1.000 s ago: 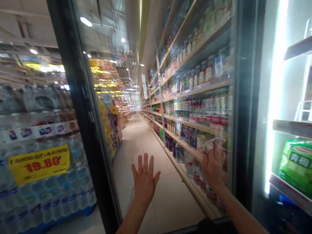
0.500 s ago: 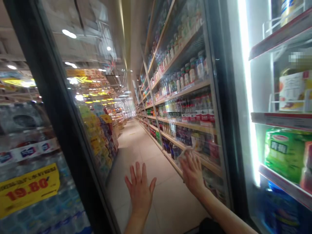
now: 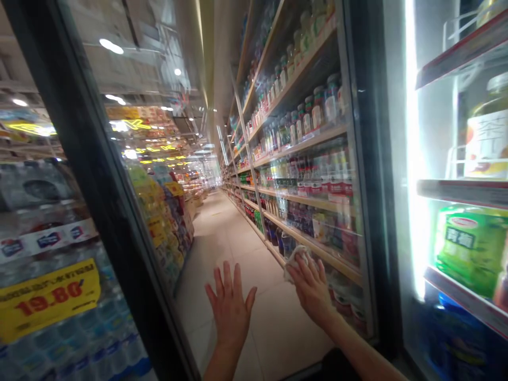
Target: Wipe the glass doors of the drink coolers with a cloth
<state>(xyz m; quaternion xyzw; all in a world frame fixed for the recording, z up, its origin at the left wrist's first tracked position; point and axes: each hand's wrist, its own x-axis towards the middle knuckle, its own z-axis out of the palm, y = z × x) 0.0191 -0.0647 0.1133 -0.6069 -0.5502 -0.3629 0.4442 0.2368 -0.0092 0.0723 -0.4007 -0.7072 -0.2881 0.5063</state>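
A glass door pane in a black frame stands before me. Against its lower part my left hand lies flat, fingers spread, holding nothing. To the right, my right hand presses a crumpled whitish cloth to the same pane. The cloth shows past the fingertips and is partly covered by them. Bottles on shelves and a tiled aisle appear in the glass, behind both hands.
The black door edge slants down on the left. Beyond it are packs of bottled water with a yellow price sign. At right are lit cooler shelves with a green pack.
My right hand has slid the cloth slightly left and down across the glass. My left hand keeps nearly the same place. The cooler shelves have shifted a little rightward in view.
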